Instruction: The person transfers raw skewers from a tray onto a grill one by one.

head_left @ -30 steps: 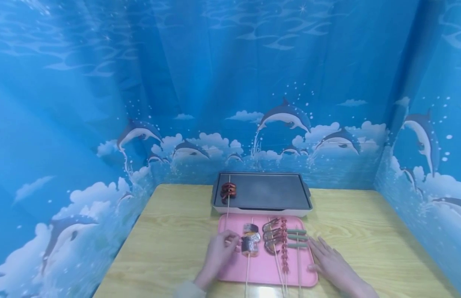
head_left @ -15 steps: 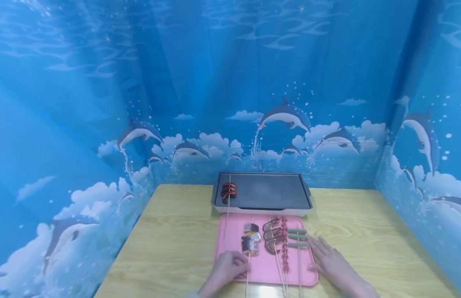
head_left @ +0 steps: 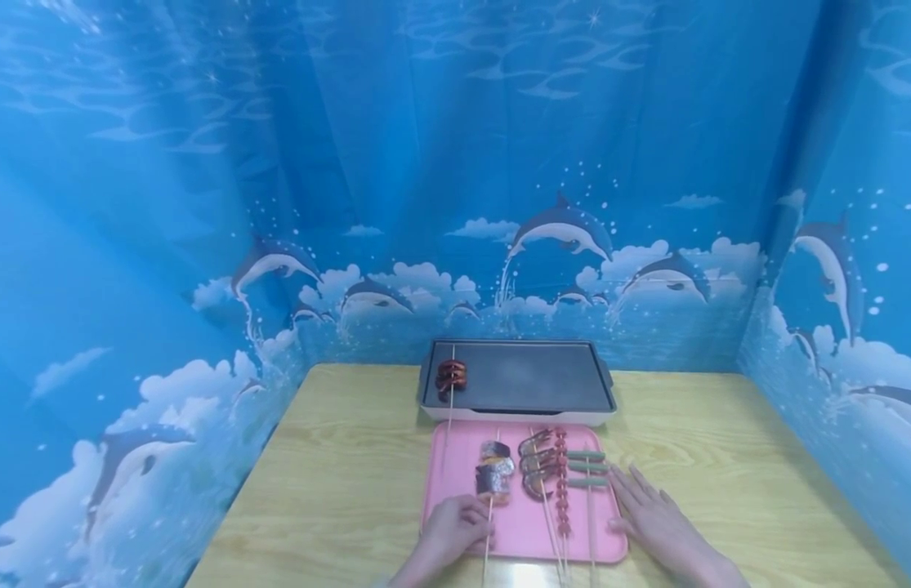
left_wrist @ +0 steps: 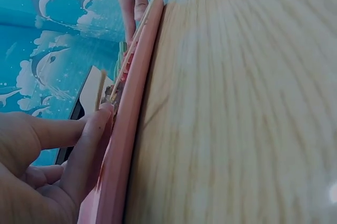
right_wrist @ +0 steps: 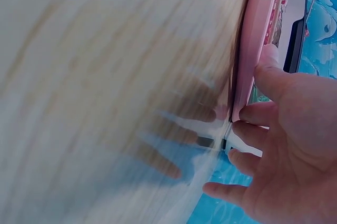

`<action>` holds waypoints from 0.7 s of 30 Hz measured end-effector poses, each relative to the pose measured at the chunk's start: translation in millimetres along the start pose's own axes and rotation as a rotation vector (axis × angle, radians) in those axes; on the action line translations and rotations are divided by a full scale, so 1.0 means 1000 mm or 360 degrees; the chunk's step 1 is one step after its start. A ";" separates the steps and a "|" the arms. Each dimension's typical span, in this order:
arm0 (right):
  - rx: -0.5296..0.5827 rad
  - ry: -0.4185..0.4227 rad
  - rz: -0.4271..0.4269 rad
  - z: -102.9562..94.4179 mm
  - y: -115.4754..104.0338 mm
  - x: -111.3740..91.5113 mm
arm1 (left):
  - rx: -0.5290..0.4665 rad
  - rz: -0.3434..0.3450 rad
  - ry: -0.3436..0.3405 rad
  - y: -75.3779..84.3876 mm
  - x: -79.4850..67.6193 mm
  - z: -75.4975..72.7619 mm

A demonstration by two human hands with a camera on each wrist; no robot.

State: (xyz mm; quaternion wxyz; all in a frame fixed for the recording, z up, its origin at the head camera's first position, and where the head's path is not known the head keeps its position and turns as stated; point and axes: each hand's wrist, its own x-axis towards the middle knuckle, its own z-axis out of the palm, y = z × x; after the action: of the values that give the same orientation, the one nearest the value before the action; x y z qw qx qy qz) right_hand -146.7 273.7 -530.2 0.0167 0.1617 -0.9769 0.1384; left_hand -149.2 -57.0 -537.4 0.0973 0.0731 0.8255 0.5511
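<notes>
My left hand [head_left: 455, 527] is at the front left of the pink tray [head_left: 524, 547], its thumb and fingers pinching the wooden stick of a fish skewer [head_left: 493, 475]. In the left wrist view, a stick [left_wrist: 100, 90] stands up from the fingertips. My right hand [head_left: 657, 518] rests at the tray's right edge with fingers spread; in the right wrist view its thumb [right_wrist: 267, 63] touches the rim. Right of the fish lie a shrimp skewer [head_left: 538, 465], a skewer of small red pieces [head_left: 562, 490] and a skewer of green pieces [head_left: 587, 468].
Behind the tray stands a flat dark griddle [head_left: 532, 376] with a light base. A skewer of dark red-brown pieces [head_left: 452, 376] lies at its left, the stick reaching over the tray. Wooden tabletop [head_left: 330, 490] surrounds them, and a blue dolphin-print curtain [head_left: 455, 204] hangs behind.
My left hand has moved down and slightly right, from beside the fish pieces to the lower stick of that skewer. The right hand stays at the tray's edge.
</notes>
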 end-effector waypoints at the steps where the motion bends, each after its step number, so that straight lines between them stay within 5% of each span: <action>1: 0.0000 0.0002 -0.0001 0.000 0.000 0.000 | -0.0053 -0.0010 -0.0007 0.000 -0.001 0.000; 6: -0.0004 0.0033 -0.0012 0.002 0.000 -0.001 | -0.0205 -0.0047 -0.0058 0.003 -0.006 -0.001; 13: 0.0011 0.0014 0.0005 0.001 -0.001 -0.001 | -0.0184 0.0014 -0.0079 0.011 -0.015 -0.006; 21: -0.0005 0.0017 -0.0006 0.002 0.001 0.000 | -0.0240 0.0091 -0.0062 0.037 -0.018 -0.012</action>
State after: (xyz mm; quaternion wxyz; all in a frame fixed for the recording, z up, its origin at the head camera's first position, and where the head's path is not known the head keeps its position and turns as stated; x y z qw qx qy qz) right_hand -146.7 274.1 -531.9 0.0225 0.1627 -0.9767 0.1378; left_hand -134.3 -57.7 -497.8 0.1028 0.0997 0.7771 0.6128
